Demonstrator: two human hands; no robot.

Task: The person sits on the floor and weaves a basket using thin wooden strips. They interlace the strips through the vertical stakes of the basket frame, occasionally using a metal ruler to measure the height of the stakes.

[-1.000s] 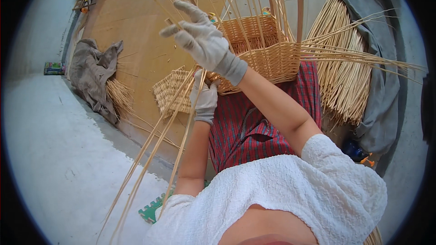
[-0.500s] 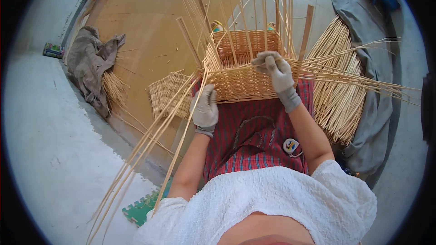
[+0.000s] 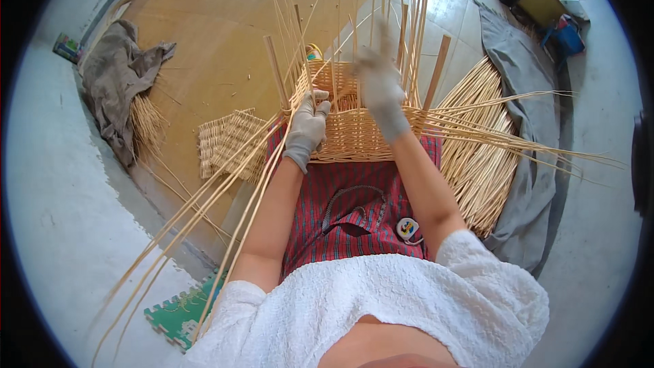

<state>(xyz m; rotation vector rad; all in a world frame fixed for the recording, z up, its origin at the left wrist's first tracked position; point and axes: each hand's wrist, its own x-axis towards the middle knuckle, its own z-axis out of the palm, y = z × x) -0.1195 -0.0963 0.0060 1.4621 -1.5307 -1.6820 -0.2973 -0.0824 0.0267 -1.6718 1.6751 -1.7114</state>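
A rectangular wicker basket (image 3: 361, 138) rests on my lap over a red plaid cloth (image 3: 340, 208). Thin upright canes rise from its walls, and flat wooden stakes (image 3: 435, 75) stand at the corners. My left hand (image 3: 308, 126), in a grey-white glove, is closed on the basket's front rim near the left corner, thumb and fingers around an upright cane. Above the front rim, my gloved right hand (image 3: 380, 88) is smeared by motion, so its fingers cannot be read. Long loose canes (image 3: 228, 180) trail from the left corner toward me; others (image 3: 504, 140) stick out rightward.
To the right, a bundle of peeled rods (image 3: 477, 170) lies beside a grey cloth (image 3: 528, 191). Another cloth (image 3: 112, 88) covers rods at left, near flat woven pieces (image 3: 228, 143). A green foam mat (image 3: 180, 313) is at lower left, a round tape measure (image 3: 407, 229) on my lap.
My left hand has moved up from the basket's left side to its front rim. My right hand has left the right part of the rim and swung up and leftward.
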